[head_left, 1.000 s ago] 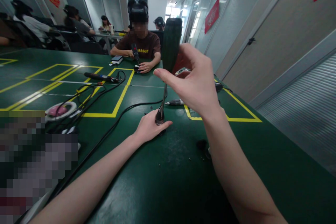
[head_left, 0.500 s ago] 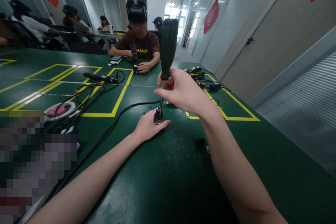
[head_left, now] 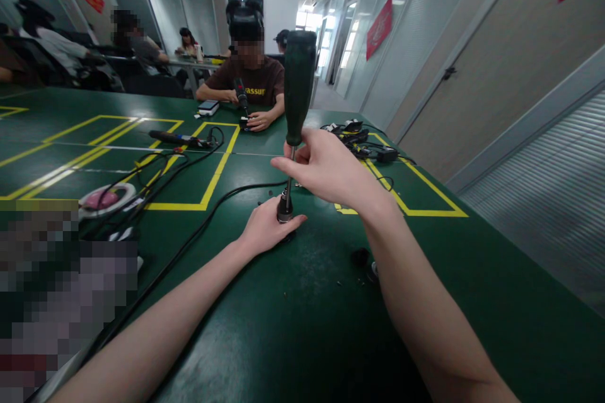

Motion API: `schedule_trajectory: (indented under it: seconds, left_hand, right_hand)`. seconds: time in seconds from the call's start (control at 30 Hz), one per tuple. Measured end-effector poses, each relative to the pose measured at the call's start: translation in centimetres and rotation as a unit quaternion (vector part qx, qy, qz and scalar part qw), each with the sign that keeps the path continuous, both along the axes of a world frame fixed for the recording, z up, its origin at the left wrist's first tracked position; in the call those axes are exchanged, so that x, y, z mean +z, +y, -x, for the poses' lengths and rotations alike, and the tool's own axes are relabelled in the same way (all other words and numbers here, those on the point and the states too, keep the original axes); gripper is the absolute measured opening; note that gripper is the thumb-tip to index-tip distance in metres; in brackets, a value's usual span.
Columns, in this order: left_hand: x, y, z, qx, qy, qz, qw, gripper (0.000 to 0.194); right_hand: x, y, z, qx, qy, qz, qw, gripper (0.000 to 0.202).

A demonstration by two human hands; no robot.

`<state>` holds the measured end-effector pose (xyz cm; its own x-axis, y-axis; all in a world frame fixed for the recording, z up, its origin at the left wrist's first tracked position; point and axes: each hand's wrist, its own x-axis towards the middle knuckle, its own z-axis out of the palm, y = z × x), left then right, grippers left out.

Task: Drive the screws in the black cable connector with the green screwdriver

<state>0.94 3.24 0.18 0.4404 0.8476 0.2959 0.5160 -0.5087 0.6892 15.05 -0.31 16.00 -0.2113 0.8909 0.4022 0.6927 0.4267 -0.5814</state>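
Observation:
A screwdriver [head_left: 299, 85] with a dark green handle stands almost upright in front of me. Just under its handle, my right hand [head_left: 331, 167] has thumb and fingers loosely around the metal shaft. The shaft runs down into or against a small black cylindrical part [head_left: 285, 209] with a metallic ring, so its tip is hidden. Low on the table, my left hand [head_left: 265, 225] grips that part, thumb stretched along its near side. Something dark under the left palm is mostly covered.
Small black pieces [head_left: 362, 257] lie beside my right forearm. Cables and adapters [head_left: 352, 135] are heaped at the back right. A black cable [head_left: 208, 230] crosses on the left, near a tape roll [head_left: 130, 192] and a pen-like tool [head_left: 172, 138]. Opposite, a person [head_left: 253, 79] holds a tool.
The screwdriver's handle has swung slightly left, and my right hand has shifted a little left and down with it. My left hand and the black part stay in place.

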Motion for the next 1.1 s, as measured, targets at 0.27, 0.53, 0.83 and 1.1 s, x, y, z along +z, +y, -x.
schedule_trajectory:
  seconds: [0.27,0.53,0.83,1.1]
  left_hand:
    - [-0.2,0.1,0.1,-0.001,-0.008,-0.005,1.0,0.036]
    - [0.1,-0.2,0.1,-0.002,-0.009,-0.007,1.0,0.034]
    - [-0.2,0.1,0.0,-0.002,-0.007,-0.012,1.0,0.034]
    - [0.0,0.0,0.1,-0.003,-0.005,-0.006,1.0,0.035]
  right_hand:
    - [-0.5,-0.1,-0.3,0.033,0.039,0.022,0.998,0.033]
    - [-0.7,0.2,-0.4,0.038,0.049,0.038,0.997,0.028]
    - [-0.2,0.2,0.0,-0.021,0.041,-0.006,0.999,0.019]
    - [-0.2,-0.8,0.0,0.003,-0.036,-0.027,0.999,0.035]
